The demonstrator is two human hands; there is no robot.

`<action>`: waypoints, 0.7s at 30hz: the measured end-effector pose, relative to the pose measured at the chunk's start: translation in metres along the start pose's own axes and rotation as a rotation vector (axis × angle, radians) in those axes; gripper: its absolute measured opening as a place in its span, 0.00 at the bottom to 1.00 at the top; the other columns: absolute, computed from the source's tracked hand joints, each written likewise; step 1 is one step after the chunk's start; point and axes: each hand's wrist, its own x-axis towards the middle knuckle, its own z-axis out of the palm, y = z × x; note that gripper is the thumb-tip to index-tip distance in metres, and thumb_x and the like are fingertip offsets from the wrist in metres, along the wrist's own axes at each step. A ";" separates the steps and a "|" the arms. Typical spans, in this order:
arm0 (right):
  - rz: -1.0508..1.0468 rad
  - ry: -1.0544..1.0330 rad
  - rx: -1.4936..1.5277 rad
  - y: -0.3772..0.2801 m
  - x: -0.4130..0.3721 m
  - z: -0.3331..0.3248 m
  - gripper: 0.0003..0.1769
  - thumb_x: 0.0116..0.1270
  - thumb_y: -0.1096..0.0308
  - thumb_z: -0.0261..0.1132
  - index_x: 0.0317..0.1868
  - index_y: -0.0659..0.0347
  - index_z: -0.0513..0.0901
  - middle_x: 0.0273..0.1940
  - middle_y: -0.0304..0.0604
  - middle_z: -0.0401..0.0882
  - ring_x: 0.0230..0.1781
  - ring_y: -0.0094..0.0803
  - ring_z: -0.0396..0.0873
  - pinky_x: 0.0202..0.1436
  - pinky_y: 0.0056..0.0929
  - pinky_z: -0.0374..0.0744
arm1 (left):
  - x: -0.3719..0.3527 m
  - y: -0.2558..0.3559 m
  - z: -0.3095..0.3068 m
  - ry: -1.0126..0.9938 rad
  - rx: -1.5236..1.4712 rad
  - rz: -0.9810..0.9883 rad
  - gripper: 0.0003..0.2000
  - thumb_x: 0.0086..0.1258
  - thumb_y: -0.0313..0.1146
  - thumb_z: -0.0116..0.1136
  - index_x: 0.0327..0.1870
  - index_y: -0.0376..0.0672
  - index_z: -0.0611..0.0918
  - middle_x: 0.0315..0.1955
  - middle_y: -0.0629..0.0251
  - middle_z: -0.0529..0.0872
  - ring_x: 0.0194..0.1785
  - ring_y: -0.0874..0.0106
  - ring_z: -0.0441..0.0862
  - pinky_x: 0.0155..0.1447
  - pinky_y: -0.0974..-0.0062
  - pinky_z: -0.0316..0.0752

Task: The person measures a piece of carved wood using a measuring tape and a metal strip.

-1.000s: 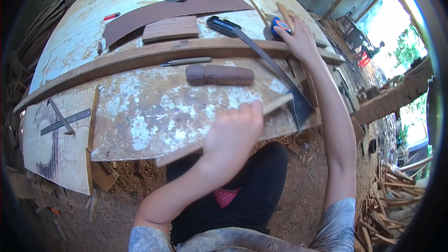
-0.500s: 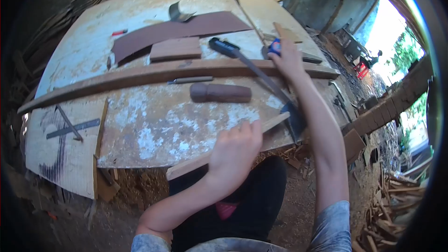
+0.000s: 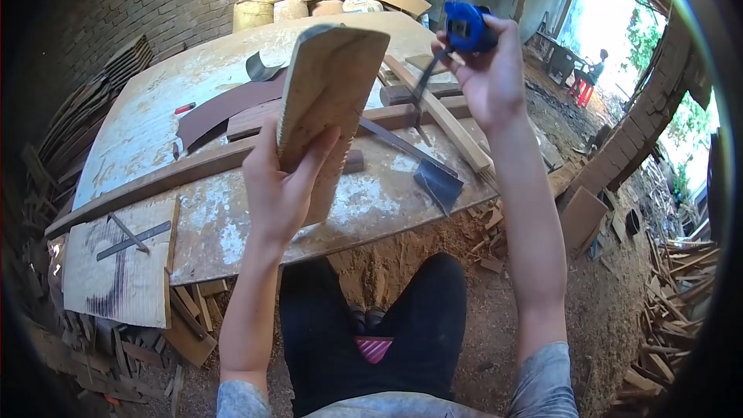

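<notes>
Your left hand (image 3: pixel 282 193) is closed on a wooden board (image 3: pixel 334 81), thumb on its face, holding it tilted up over the worktop (image 3: pixel 207 220). Your right hand (image 3: pixel 493 81) curls around a blue tape measure (image 3: pixel 469 29), held up right of the board, a dark strap (image 3: pixel 422 87) hanging beneath.

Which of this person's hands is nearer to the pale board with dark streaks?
Left. The left hand, gripping a wooden piece, is up and to the right of the pale board; the right hand, holding a blue tape measure, is higher and farther right.
</notes>
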 end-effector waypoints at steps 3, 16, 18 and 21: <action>0.175 -0.121 0.058 -0.013 -0.030 0.008 0.25 0.74 0.50 0.63 0.51 0.68 0.78 0.45 0.51 0.81 0.47 0.38 0.84 0.51 0.38 0.86 | -0.006 -0.017 -0.001 0.020 -0.056 0.024 0.16 0.74 0.29 0.71 0.56 0.33 0.81 0.45 0.57 0.93 0.48 0.73 0.89 0.50 0.72 0.83; 0.322 -0.382 -0.017 0.004 -0.070 0.081 0.31 0.77 0.38 0.61 0.49 0.63 0.83 0.38 0.43 0.83 0.34 0.29 0.85 0.32 0.26 0.84 | -0.015 -0.019 -0.021 0.063 -0.187 0.000 0.18 0.75 0.29 0.70 0.61 0.34 0.80 0.49 0.58 0.92 0.51 0.74 0.89 0.55 0.74 0.82; 0.382 -0.373 -0.021 0.016 -0.076 0.079 0.31 0.78 0.38 0.60 0.53 0.63 0.81 0.40 0.44 0.84 0.34 0.32 0.85 0.29 0.26 0.81 | -0.015 -0.024 -0.024 0.069 -0.232 0.000 0.18 0.75 0.29 0.70 0.61 0.34 0.80 0.50 0.59 0.91 0.52 0.74 0.88 0.56 0.74 0.82; 0.451 -0.317 -0.099 0.037 -0.103 0.074 0.33 0.79 0.37 0.57 0.57 0.64 0.79 0.40 0.44 0.83 0.35 0.32 0.85 0.28 0.26 0.82 | -0.015 -0.033 -0.032 0.082 -0.315 -0.030 0.18 0.75 0.29 0.70 0.62 0.35 0.80 0.51 0.60 0.90 0.53 0.74 0.88 0.56 0.75 0.81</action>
